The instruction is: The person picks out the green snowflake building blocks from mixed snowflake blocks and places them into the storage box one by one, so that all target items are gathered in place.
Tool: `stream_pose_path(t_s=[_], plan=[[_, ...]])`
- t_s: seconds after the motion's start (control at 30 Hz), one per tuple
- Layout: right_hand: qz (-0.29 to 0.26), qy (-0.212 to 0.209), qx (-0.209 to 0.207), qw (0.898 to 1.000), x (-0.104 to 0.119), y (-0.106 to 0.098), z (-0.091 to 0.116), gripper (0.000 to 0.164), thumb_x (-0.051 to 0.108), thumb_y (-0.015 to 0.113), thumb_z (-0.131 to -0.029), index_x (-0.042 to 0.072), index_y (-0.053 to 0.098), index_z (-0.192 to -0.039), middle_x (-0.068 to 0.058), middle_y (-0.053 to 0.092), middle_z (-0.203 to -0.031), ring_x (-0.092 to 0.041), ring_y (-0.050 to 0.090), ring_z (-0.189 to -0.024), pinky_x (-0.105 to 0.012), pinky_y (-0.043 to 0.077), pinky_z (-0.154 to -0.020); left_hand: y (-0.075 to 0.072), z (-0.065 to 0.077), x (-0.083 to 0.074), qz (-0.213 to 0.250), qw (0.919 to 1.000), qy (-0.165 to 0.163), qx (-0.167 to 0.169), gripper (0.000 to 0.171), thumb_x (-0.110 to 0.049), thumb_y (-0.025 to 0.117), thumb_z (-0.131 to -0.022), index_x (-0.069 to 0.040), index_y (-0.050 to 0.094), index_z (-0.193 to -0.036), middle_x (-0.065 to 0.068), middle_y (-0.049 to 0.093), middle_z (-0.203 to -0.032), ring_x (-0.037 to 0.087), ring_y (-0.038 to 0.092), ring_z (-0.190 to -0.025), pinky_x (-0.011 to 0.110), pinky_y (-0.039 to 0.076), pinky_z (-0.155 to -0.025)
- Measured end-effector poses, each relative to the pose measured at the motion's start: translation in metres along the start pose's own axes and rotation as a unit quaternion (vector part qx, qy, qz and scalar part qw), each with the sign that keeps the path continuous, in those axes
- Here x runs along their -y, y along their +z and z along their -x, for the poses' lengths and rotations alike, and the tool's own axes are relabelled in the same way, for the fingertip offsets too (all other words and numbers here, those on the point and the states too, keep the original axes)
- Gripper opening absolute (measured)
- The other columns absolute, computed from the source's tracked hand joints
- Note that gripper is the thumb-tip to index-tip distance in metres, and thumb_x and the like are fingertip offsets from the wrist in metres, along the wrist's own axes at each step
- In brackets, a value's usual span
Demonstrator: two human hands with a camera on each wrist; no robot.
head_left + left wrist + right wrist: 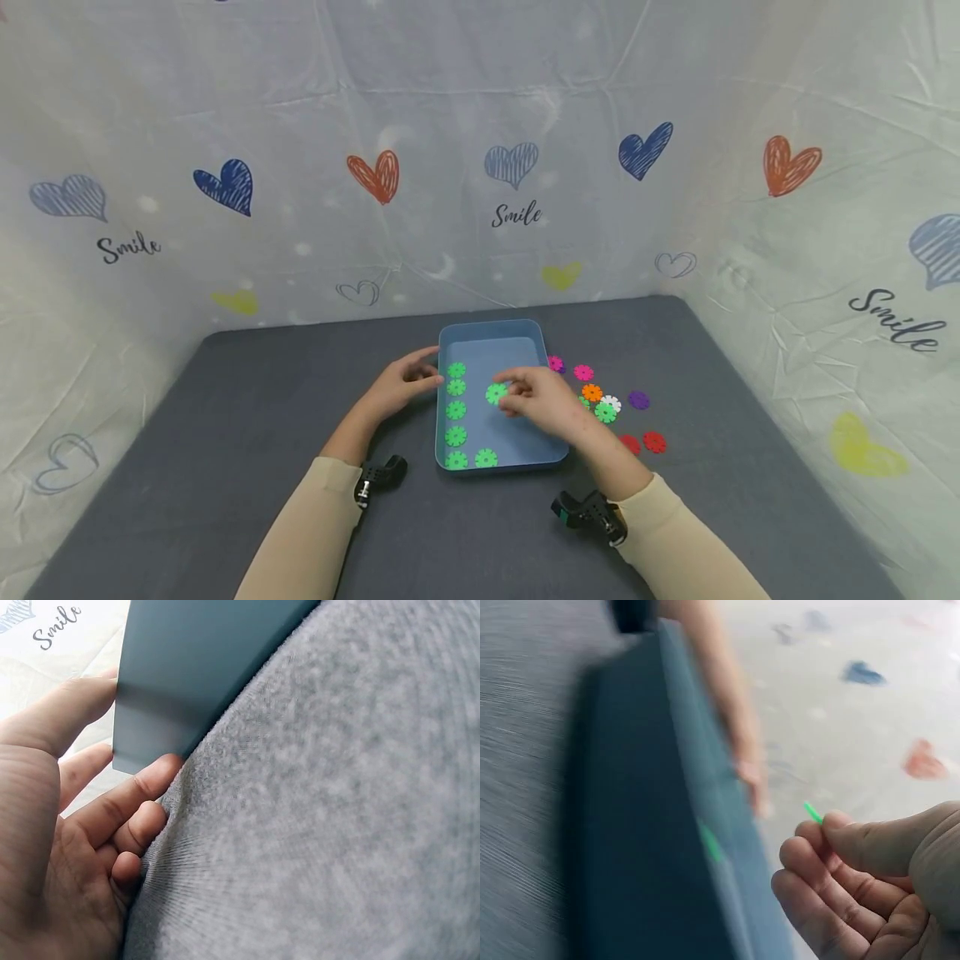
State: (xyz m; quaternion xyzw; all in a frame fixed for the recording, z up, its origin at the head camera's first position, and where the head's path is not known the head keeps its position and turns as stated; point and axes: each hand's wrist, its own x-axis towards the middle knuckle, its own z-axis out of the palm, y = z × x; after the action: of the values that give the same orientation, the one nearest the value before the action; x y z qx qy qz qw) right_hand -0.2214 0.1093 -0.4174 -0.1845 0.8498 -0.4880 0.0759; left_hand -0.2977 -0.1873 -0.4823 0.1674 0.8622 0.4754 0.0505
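Observation:
A blue rectangular tray (517,433) lies on the dark table, with a column of green notched discs (456,410) along its left side. Another green notched disc (486,457) sits in its near part, beside the column's lowest one. Over the tray, my right hand (542,400) pinches a green notched disc (496,393) between thumb and fingertips; in the right wrist view that disc (814,813) appears edge-on. At the tray's left wall is my left hand (401,385), its fingertips against the side. The left wrist view shows those fingers (161,774) at the tray's outer wall (172,690).
Right of the tray, loose notched discs lie scattered: pink (583,372), orange (592,392), white (611,403), green (605,412), purple (639,400) and red (655,442). My right forearm passes over some of them. A patterned cloth (450,250) hangs behind the table.

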Motion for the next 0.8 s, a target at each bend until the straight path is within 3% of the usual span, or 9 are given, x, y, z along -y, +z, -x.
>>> stream_pose_path(t_s=[0.1, 0.2, 0.43, 0.6, 0.8], plan=[[0.068, -0.020, 0.026, 0.997, -0.006, 0.021, -0.003, 0.029, 0.009, 0.074, -0.095, 0.001, 0.072, -0.124, 0.005, 0.066, -0.079, -0.010, 0.063, -0.068, -0.031, 0.049, -0.065, 0.000, 0.001, 0.001, 0.004, 1.0000, -0.002, 0.000, 0.067, -0.032, 0.074, -0.097, -0.014, 0.046, -0.156, 0.009, 0.070, -0.115, 0.022, 0.060, -0.095, 0.041, 0.044, -0.082], [0.124, -0.042, 0.039, 0.991, -0.014, 0.036, -0.004, 0.025, 0.010, 0.075, -0.094, 0.003, 0.075, -0.118, 0.006, 0.062, -0.076, -0.008, 0.055, -0.064, -0.029, 0.047, -0.064, 0.000, 0.000, 0.001, 0.008, 1.0000, -0.003, 0.001, 0.067, -0.033, 0.074, -0.097, -0.015, 0.046, -0.156, 0.009, 0.070, -0.116, 0.022, 0.061, -0.097, 0.041, 0.045, -0.083], [0.208, -0.076, 0.041, 0.974, -0.021, 0.045, -0.003, 0.022, 0.015, 0.078, -0.093, 0.008, 0.077, -0.113, 0.005, 0.052, -0.065, -0.009, 0.046, -0.060, -0.030, 0.041, -0.060, -0.001, -0.002, 0.002, 0.009, 0.9999, 0.007, 0.006, 0.068, -0.034, 0.074, -0.097, -0.015, 0.046, -0.156, 0.009, 0.070, -0.116, 0.023, 0.061, -0.098, 0.042, 0.045, -0.085], [0.195, -0.059, 0.030, 0.979, -0.014, 0.030, -0.004, 0.029, 0.019, 0.076, -0.095, 0.008, 0.074, -0.122, 0.005, 0.053, -0.071, -0.010, 0.046, -0.063, -0.030, 0.040, -0.061, 0.000, -0.002, 0.002, 0.007, 0.9999, 0.010, 0.004, 0.067, -0.032, 0.073, -0.098, -0.014, 0.046, -0.156, 0.009, 0.069, -0.116, 0.023, 0.060, -0.095, 0.041, 0.044, -0.082], [0.158, -0.040, -0.028, 0.986, -0.011, -0.015, -0.003, 0.028, 0.020, 0.073, -0.098, 0.007, 0.075, -0.122, 0.003, 0.057, -0.078, -0.013, 0.047, -0.061, -0.031, 0.041, -0.059, 0.000, -0.001, 0.002, 0.002, 1.0000, 0.007, 0.001, 0.067, -0.032, 0.073, -0.097, -0.014, 0.046, -0.156, 0.008, 0.069, -0.115, 0.022, 0.058, -0.092, 0.040, 0.043, -0.079]])
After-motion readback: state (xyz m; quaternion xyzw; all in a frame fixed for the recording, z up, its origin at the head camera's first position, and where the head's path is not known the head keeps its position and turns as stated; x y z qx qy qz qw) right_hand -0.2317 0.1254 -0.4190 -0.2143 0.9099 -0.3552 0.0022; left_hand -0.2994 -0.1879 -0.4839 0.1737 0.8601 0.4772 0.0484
